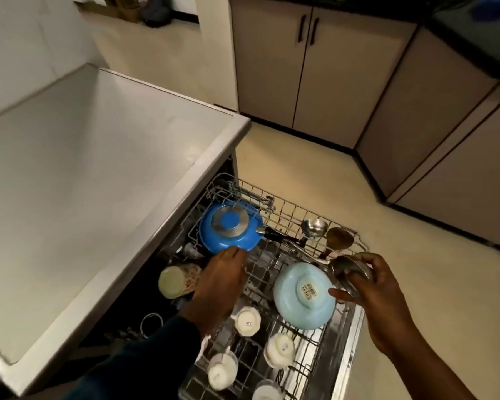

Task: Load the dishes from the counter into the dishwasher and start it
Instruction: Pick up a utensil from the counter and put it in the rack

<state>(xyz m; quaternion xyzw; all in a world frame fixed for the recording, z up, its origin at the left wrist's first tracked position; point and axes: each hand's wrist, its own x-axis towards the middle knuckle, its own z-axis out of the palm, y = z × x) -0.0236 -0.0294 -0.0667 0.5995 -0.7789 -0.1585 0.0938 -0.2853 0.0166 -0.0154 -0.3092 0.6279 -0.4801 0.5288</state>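
The dishwasher's upper rack [347, 339] is pulled out under the white counter [98, 180]. A blue saucepan [228, 226] lies upside down at the rack's far end; the fingertips of my left hand [218, 281] touch its near rim. A pale blue bowl [302, 295] sits upside down at the right side of the rack. My right hand [370, 290] grips a small steel bowl [348, 271] just above the rack's right edge, beside the pale blue bowl. Several white cups [246, 320] stand upside down in the near part of the rack.
A steel ladle [314, 226] and a brown wooden spoon [339, 239] lie at the rack's far right corner. A patterned mug [179, 280] lies on its side at the rack's left. Beige cabinets [315, 67] line the far wall and the right, with tiled floor [401, 255] between.
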